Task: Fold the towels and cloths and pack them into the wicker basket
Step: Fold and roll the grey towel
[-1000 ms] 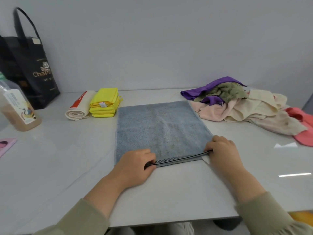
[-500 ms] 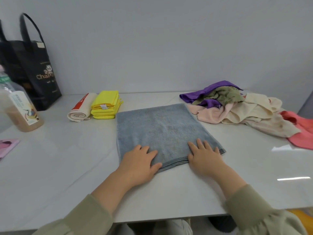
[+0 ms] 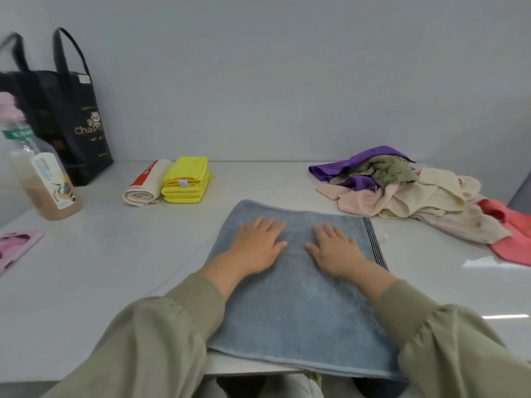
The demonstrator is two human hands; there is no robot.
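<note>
A plain pale grey wall stands behind a white table and meets its far edge in a straight line. The tabletop is glossy — bright streaks of light reflect on its right side, near the front.

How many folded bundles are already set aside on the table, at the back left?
2. A cream roll with red print lies left of the yellow stack, near the black bag; the stack may hold several cloths.
</note>
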